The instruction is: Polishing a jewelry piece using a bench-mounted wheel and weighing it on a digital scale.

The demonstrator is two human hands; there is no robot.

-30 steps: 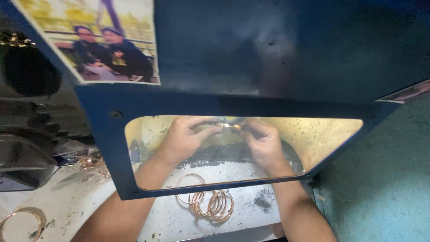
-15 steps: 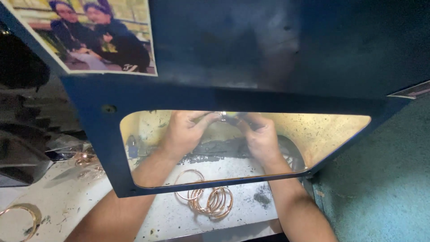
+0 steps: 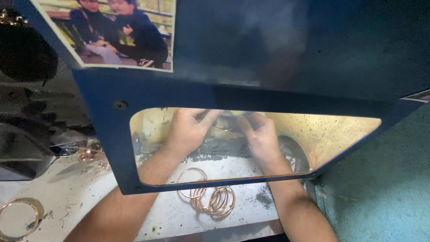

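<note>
Behind the blue guard's (image 3: 112, 134) yellow window, the left hand (image 3: 188, 130) and right hand (image 3: 262, 136) are both pinching what seems to be a thin ring (image 3: 222, 128) between them, above loose bangles (image 3: 210, 197) lying on the dusty bench (image 3: 67, 192).

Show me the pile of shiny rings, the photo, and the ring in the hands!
pile of copper rings (image 3: 214, 200), head view, middle of the stacked loops.
photo (image 3: 117, 33), head view, centre of the print.
held ring (image 3: 222, 127), head view, its lower arc between both hands.
</note>
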